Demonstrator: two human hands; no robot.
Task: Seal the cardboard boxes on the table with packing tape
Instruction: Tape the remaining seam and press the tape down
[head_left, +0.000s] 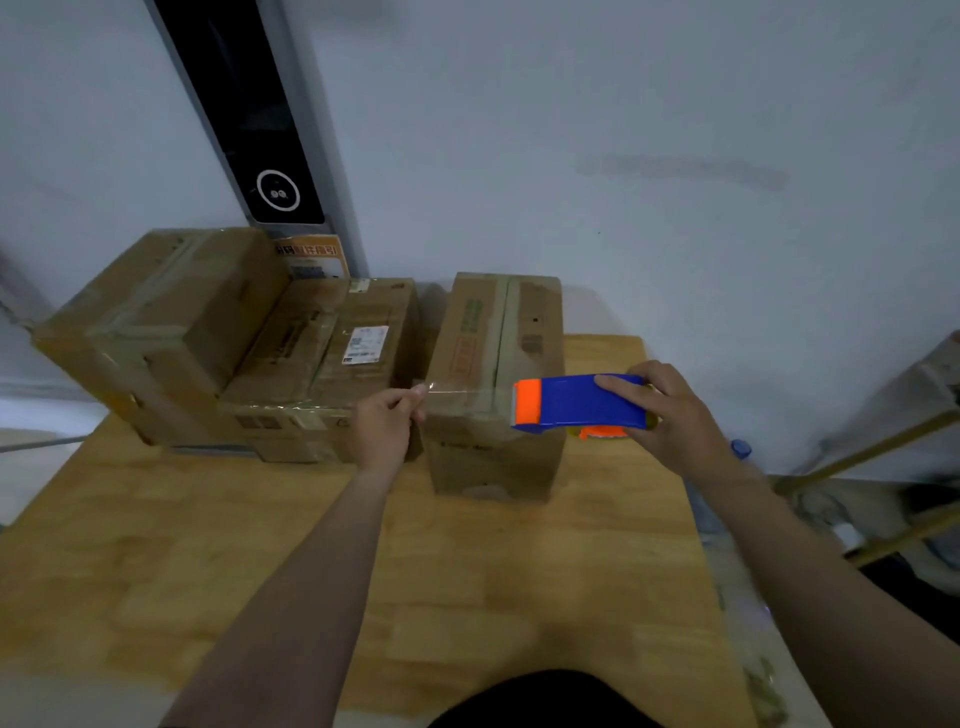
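- The right hand (670, 410) grips a blue and orange tape dispenser (582, 402) over the near top edge of the tall box (493, 332).
- The left hand (387, 423) pinches the end of the clear tape (457, 391), stretched along that edge.
- A flat box (332, 353) and a big box (166, 322) sit just left.
- The wood counter (467, 571) stretches wide between boxes and person.

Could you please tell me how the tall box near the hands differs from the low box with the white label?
The tall box stands high and narrow; the low box lies flat and wide. The low box has a white label; the tall box has none. The tape stretched from the left hand to the dispenser in the right hand crosses the tall box, not the low box. Both are brown cardboard on the table.
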